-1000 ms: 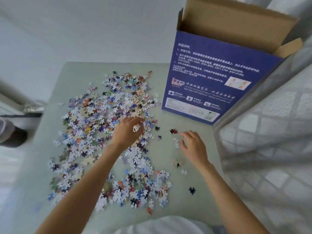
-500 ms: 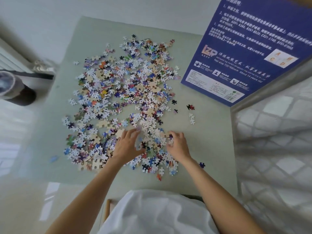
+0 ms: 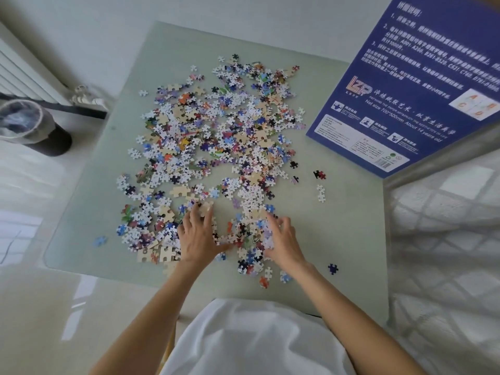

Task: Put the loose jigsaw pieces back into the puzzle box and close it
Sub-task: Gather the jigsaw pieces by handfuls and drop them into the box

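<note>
Hands lay on the near part of the scatter: the left hand point(image 3: 197, 239) rested flat, fingers spread and straight over the jigsaw pieces point(image 3: 216, 147), and the right hand point(image 3: 281, 240) lay beside it with fingers loosely bent over a small heap, raking at it more than gripping; neither plainly held a piece. Between them sat a gathered mound. Beyond, the pieces spread thinly across most of the pale green bench point(image 3: 351, 239), with a few strays apart near the right edge. The blue puzzle box point(image 3: 405, 104) stood at the far right corner, its mouth out of view. The pieces looked light, thin and stiff, likely to slide easily on the smooth top and spill from a loose hold. They seemed best heaped together, then scooped from both sides in cupped palms.
</note>
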Available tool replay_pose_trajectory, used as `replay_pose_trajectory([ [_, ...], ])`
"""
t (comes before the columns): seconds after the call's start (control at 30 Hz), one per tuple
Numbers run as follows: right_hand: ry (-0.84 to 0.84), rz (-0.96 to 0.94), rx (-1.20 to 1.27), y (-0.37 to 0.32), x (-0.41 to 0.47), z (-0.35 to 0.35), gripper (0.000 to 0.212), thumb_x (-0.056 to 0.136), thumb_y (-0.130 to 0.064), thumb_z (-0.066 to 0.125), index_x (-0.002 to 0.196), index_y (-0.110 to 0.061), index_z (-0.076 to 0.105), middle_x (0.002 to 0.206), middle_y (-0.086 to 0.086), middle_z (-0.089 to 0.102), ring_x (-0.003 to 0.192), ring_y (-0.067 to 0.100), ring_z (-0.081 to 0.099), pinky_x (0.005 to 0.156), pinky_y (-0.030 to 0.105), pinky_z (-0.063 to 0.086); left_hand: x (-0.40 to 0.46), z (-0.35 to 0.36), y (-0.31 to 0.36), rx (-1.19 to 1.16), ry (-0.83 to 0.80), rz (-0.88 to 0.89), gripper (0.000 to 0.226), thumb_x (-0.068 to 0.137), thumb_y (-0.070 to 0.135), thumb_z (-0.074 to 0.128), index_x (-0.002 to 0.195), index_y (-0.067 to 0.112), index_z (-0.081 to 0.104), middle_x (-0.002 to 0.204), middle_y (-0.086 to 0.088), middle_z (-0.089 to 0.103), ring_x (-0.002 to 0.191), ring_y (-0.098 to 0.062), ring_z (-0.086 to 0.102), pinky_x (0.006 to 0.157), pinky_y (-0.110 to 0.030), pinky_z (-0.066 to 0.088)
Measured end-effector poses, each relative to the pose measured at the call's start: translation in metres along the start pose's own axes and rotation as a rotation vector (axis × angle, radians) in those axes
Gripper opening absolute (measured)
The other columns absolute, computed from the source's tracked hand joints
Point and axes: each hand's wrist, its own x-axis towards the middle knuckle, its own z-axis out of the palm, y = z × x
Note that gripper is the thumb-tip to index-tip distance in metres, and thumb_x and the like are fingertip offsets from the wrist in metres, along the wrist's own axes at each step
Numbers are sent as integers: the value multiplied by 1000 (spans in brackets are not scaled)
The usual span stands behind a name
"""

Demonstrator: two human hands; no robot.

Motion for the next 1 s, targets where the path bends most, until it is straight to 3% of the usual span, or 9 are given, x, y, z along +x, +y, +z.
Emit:
replay_pose_trajectory([
  [0.1, -13, -117, 3, -19, 22, -1, 93, 74, -3, 75, 147, -24, 20, 128, 9, 32, 112, 19, 43, 96, 26, 44, 6, 3, -6, -47, 10, 30, 114, 59, 63, 73, 146, 24, 12, 149, -9, 16, 132, -33, 22, 107, -45, 30],
  [0.23, -6, -207, -130, -28, 48, -19, 84, 72, -18, 79, 140, -24, 29, 132, 12, 32, 119, 25, 40, 93, 28, 45, 12, 3, -4, -82, -12, 99, 111, 62, 64, 71, 146, 22, 12, 145, -7, 21, 129, -27, 26, 108, -40, 31],
  [0.4, -192, -189, -452, -29, 61, -31, 119, 62, -48, 80, 149, -29, 2, 156, 9, -7, 140, 35, 6, 108, 54, 29, 12, 2, 19, -68, -69, 116, 123, 54, 78, 63, 147, 21, 5, 143, -7, 19, 131, -26, 23, 111, -41, 29],
  [0.47, -243, -214, -495, -33, 62, -28, 123, 61, -44, 82, 149, -29, -3, 156, 6, -6, 141, 34, 6, 109, 57, 27, 13, 3, 29, -58, -68, 109, 124, 55, 75, 65, 146, 19, 2, 143, -8, 19, 130, -26, 23, 110, -40, 28],
  [0.53, -217, -246, -470, -35, 63, -27, 117, 64, -33, 82, 149, -27, 2, 153, 5, 10, 136, 30, 20, 105, 46, 37, 17, 3, 34, -62, -60, 82, 122, 58, 67, 71, 146, 18, 3, 141, -11, 22, 127, -27, 26, 108, -38, 31],
  [0.6, -181, -270, -414, -33, 61, -26, 104, 70, -21, 79, 149, -24, 12, 146, 6, 23, 125, 25, 32, 91, 30, 46, 20, 2, 33, -99, -59, 79, 115, 58, 61, 75, 144, 18, 11, 136, -11, 27, 122, -25, 32, 104, -35, 36],
  [0.7, -145, -274, -343, -29, 57, -22, 84, 75, -10, 74, 143, -22, 26, 137, 9, 32, 111, 21, 43, 73, 20, 43, 22, 1, 32, -204, -77, 90, 102, 60, 52, 79, 140, 22, 23, 130, -9, 32, 114, -20, 39, 98, -29, 41],
  [0.87, -113, -273, -319, -22, 52, -17, 69, 75, -20, 76, 132, -20, 38, 131, 11, 34, 112, 22, 44, 82, 22, 45, 19, 2, 36, -236, -75, 119, 85, 68, 39, 78, 137, 25, 31, 132, -8, 29, 121, -22, 32, 104, -31, 35],
  [1.0, -67, -281, -348, -22, 53, -18, 79, 71, -20, 79, 135, -23, 33, 150, 10, 19, 132, 28, 27, 103, 34, 36, 21, 3, 37, -262, -81, 127, 76, 72, 37, 75, 136, 25, 35, 133, -4, 35, 122, -21, 35, 106, -32, 35],
])
